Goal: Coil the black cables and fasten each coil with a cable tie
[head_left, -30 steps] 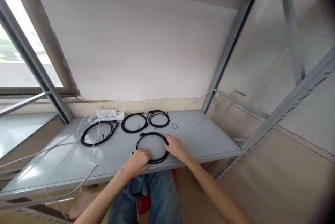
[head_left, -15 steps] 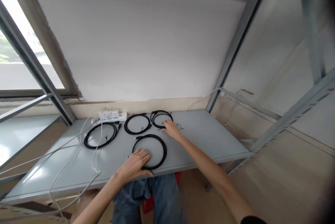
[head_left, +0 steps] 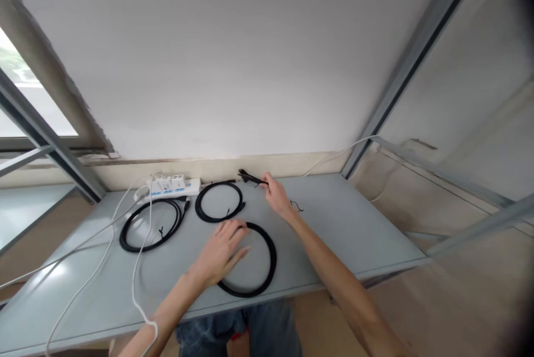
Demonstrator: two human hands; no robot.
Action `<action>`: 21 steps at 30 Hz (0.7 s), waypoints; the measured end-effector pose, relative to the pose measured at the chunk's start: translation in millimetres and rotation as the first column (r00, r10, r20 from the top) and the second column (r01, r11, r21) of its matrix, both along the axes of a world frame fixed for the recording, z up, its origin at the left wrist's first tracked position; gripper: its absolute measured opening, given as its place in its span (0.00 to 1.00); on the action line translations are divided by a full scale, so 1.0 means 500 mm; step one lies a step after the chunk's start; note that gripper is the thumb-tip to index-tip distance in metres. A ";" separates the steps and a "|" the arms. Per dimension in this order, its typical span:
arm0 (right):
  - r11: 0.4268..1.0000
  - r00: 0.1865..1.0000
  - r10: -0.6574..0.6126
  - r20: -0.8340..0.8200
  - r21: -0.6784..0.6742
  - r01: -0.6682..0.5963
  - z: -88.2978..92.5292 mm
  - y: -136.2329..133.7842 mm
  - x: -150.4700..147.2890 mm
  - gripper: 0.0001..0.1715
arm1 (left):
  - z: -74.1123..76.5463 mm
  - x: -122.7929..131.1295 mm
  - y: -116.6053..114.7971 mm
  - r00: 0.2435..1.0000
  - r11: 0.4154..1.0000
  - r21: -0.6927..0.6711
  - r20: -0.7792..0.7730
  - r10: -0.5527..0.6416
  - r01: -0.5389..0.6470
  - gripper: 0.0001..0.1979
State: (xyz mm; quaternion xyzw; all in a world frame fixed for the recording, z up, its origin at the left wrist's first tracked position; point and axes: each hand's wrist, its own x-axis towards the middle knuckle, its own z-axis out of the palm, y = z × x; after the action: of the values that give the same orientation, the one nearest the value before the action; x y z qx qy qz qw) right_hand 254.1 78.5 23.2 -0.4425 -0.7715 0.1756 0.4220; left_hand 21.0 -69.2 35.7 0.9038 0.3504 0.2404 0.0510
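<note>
At the back of the grey table, my right hand (head_left: 276,194) is closed round a black cable (head_left: 250,177), whose connector ends stick out to the left; its coil is seen edge-on and partly hidden by the hand. My left hand (head_left: 222,250), fingers spread, is over the left side of a front black cable coil (head_left: 272,259); whether it touches the coil I cannot tell. Two more coiled black cables lie on the table: a middle coil (head_left: 199,208) and a left coil (head_left: 124,233), each with a small black tie inside its loop.
A white power strip (head_left: 194,186) with plugged-in adapters stands against the wall. White cords (head_left: 109,246) run across the table's left side and past my left forearm. A thin black tie (head_left: 297,206) lies right of my right hand. Metal posts (head_left: 367,129) frame the grey tabletop (head_left: 346,229).
My right hand has closed on the back-right cable coil and raised it off the table. My left hand has moved up from the table's front edge. The camera view has shifted slightly.
</note>
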 end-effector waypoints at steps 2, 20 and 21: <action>0.994 0.996 -0.004 -0.086 0.107 0.013 0.005 -0.007 -0.019 0.15 | 0.004 0.000 0.044 0.990 0.981 0.143 0.070 0.122 -0.131 0.17; 0.989 0.998 -0.059 0.012 0.138 0.057 -0.045 -0.077 -0.103 0.07 | -0.051 -0.038 0.199 0.978 0.980 0.056 -0.079 0.194 -0.190 0.12; 0.985 0.994 -0.105 -0.023 0.132 0.107 -0.048 -0.081 -0.107 0.09 | -0.050 -0.040 0.195 0.982 0.983 0.056 -0.061 0.179 -0.176 0.13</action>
State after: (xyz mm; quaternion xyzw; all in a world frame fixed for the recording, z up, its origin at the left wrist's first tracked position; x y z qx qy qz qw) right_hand 200.4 38.0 -0.9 -0.4524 -0.7534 0.1047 0.4656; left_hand 0.8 28.5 10.8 0.8773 0.4251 0.2228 -0.0049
